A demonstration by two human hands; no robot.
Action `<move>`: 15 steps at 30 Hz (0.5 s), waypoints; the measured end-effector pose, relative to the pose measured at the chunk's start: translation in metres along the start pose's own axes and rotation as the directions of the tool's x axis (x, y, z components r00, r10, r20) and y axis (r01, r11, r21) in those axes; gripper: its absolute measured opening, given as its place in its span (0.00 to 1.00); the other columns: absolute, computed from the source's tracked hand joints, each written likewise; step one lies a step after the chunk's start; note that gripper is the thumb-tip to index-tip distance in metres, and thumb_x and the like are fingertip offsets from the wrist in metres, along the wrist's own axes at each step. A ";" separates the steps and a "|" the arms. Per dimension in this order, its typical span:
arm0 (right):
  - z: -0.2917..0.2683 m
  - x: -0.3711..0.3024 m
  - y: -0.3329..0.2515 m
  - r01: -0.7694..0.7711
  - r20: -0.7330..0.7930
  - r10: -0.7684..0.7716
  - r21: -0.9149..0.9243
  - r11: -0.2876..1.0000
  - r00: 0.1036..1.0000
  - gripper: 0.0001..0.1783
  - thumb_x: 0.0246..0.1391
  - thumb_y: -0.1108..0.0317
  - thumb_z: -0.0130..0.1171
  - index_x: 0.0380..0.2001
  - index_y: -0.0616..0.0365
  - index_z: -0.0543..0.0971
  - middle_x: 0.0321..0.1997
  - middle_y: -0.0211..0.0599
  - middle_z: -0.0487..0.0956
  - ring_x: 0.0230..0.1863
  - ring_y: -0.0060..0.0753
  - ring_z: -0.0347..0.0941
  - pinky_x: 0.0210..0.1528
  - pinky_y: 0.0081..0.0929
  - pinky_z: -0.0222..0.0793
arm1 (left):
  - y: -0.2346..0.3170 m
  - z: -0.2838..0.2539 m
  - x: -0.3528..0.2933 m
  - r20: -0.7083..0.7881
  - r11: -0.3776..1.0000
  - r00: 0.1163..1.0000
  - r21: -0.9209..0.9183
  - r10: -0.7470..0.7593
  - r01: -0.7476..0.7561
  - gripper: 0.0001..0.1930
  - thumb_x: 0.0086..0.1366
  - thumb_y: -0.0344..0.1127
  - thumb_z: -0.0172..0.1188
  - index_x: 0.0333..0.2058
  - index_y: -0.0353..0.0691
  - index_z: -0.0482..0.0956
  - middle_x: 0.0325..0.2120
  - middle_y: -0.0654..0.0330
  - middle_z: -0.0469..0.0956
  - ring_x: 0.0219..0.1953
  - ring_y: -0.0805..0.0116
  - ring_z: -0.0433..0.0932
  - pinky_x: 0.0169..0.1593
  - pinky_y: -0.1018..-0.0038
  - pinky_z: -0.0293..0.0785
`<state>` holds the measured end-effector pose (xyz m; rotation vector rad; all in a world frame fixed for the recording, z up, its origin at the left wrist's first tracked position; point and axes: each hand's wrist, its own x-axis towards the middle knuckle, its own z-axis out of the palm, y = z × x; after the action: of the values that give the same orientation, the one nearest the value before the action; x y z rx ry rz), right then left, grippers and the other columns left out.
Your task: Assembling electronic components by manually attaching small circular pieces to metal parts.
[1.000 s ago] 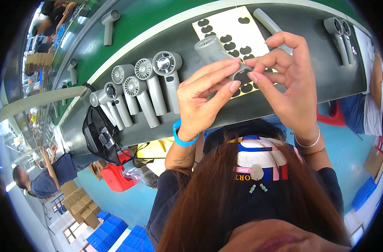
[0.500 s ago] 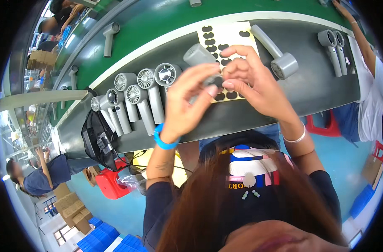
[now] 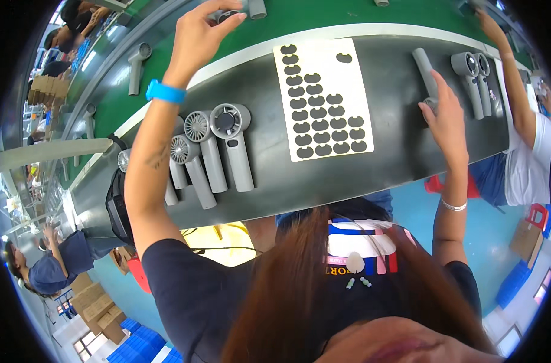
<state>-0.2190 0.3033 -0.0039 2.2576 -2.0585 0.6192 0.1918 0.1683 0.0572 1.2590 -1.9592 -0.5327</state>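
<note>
Count on the bench (image 3: 275,172): one pale yellow sheet (image 3: 319,55) carrying twenty-six black patches (image 3: 318,112), in columns of ten, seven, five and three, plus one standing alone near the upper right. To its left, three grey fans (image 3: 236,166) show plainly, with more partly covered by my left forearm. At the far right, a pair of fans (image 3: 469,66) lies side by side.

My left hand (image 3: 232,11) is over the green surface (image 3: 160,55), thumb and forefinger parted around the head of one fan (image 3: 228,14); whether they grip it I cannot tell from this view.

My right hand (image 3: 430,91) has its thumb and fingers apart at a single fan (image 3: 422,63) between the sheet and the pair. That fan's handle extends up and left from the hand; its head lies partly hidden behind my fingers.
</note>
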 end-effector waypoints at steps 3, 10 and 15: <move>-0.003 0.008 -0.022 0.090 -0.199 -0.144 -0.256 0.962 0.969 0.30 0.47 0.73 0.62 0.56 0.53 0.68 0.55 0.47 0.72 0.54 0.52 0.68 0.53 0.38 0.65 | -0.061 -0.005 0.022 0.055 0.928 0.992 0.351 0.113 -0.126 0.13 0.58 0.34 0.64 0.42 0.39 0.80 0.40 0.58 0.81 0.32 0.66 0.80 0.38 0.74 0.76; 0.041 0.019 -0.099 -0.026 0.183 -0.122 0.649 0.760 0.976 0.12 0.51 0.77 0.59 0.40 0.59 0.78 0.38 0.36 0.80 0.37 0.28 0.77 0.35 0.23 0.70 | -0.118 -0.006 0.018 0.198 0.708 0.923 0.594 0.330 -0.381 0.17 0.58 0.37 0.63 0.46 0.40 0.78 0.48 0.56 0.77 0.39 0.55 0.80 0.44 0.66 0.75; 0.066 0.008 -0.119 0.076 0.032 -0.103 0.462 0.883 0.994 0.14 0.48 0.78 0.60 0.41 0.57 0.76 0.32 0.37 0.76 0.35 0.37 0.74 0.38 0.31 0.70 | -0.026 0.023 -0.012 0.386 0.847 0.875 0.320 0.292 -0.424 0.18 0.56 0.38 0.63 0.45 0.38 0.77 0.49 0.55 0.75 0.49 0.52 0.74 0.51 0.62 0.72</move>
<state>-0.0860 0.2927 -0.0335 2.6188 -1.9790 1.1601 0.1924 0.1668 0.0207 1.0268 -2.6142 -0.1514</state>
